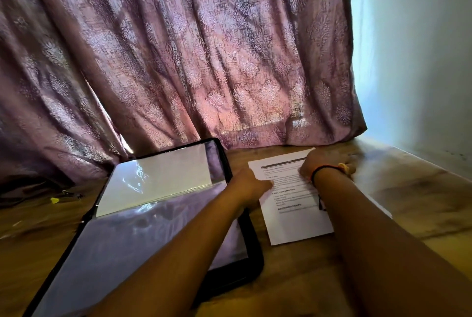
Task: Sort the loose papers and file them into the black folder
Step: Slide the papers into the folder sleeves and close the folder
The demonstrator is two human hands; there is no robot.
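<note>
Papers point(298, 222) lie toward table's point(319, 278) far right edge, just beside open black folder point(251, 260). Left hand point(251, 185) touches papers' left edge, right hand point(324, 163) rests on top end; grip unclear on both. Risk: loose sheets fan apart on lift, corner snags folder sleeve.

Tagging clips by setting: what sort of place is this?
Probably a room at home: a wooden table against a patterned mauve curtain and plain wall, with an open black folder and printed sheet on it.
</note>
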